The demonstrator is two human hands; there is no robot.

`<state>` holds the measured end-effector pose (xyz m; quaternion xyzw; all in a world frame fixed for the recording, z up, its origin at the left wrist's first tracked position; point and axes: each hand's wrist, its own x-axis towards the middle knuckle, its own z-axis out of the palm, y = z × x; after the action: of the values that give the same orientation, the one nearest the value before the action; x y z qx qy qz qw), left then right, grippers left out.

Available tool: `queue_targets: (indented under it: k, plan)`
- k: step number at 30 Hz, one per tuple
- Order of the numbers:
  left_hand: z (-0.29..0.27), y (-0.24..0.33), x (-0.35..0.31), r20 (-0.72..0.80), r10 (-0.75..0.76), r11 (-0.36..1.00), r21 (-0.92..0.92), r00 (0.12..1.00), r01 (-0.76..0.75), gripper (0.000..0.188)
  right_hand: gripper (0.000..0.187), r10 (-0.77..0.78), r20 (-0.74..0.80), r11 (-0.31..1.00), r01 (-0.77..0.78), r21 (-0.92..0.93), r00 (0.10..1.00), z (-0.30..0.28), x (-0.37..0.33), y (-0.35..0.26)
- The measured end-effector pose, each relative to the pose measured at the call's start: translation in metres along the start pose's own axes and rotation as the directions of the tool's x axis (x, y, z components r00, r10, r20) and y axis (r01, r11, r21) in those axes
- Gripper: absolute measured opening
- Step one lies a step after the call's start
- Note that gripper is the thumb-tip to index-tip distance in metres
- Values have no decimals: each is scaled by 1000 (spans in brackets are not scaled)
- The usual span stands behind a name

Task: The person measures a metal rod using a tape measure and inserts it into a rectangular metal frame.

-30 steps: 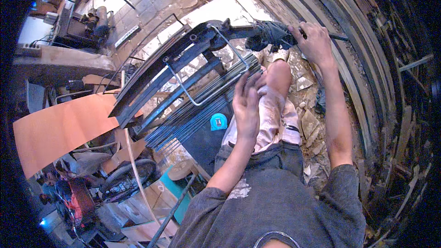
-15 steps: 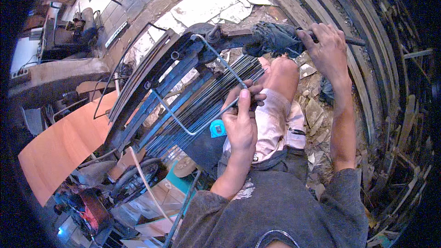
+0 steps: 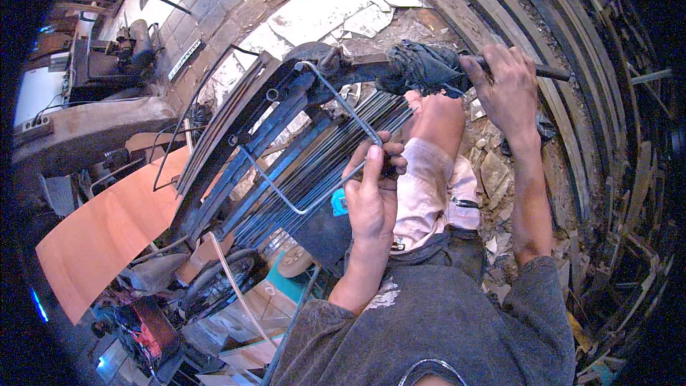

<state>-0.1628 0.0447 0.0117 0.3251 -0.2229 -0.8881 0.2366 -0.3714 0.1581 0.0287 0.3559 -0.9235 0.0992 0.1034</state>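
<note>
My left hand (image 3: 373, 196) is closed around a thin metal rod (image 3: 346, 109) bent into a squared, U-like shape. One end of the rod lies at the pivot of a dark metal bending jig (image 3: 268, 111); its other end reaches a peg lower on the jig. My right hand (image 3: 509, 89) is wrapped around the lever bar (image 3: 554, 73) that runs from the jig's pivot. Dark cloth (image 3: 426, 68) is bunched around the bar, left of this hand. Beside my left wrist, a blue tape measure (image 3: 339, 201) is partly hidden.
Several straight thin rods (image 3: 314, 168) lie in a bundle beneath the jig. An orange-brown sheet (image 3: 111, 236) juts out at the left. Long metal bars (image 3: 532, 11) line the right side. A wheel (image 3: 225, 279) and a red object (image 3: 151, 329) are at lower left.
The bent rod and my left hand have shifted slightly, and the tape measure is now more covered. Both hands keep their hold.
</note>
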Motion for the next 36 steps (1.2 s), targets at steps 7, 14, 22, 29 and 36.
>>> queue_targets:
  k: [7, 14, 22, 29, 36]
  plan:
    - [5, 3, -2, -26, 6, 1000, 8, 1000, -6, 27, 49, 4, -50, 1000, -4, -4, 999, 0, -6, -3]
    - [2, 3, -3, -26, -11, 1000, -8, 1000, 11, 27, 45, 20, -8, 1000, -20, -23, 1000, -6, -8, -5]
    - [-6, 2, 4, 69, -80, 993, -77, 994, 85, 30, 41, -9, -15, 999, 10, 52, 1000, -3, 12, 4]
    - [-17, 3, 15, 178, -168, 933, -289, 970, 215, 31, 39, 41, -20, 996, -39, 84, 999, -1, 22, 5]
    - [-8, 6, 14, 174, -116, 977, -159, 978, 144, 22, 43, 64, 24, 997, -63, -39, 998, -2, 18, 4]
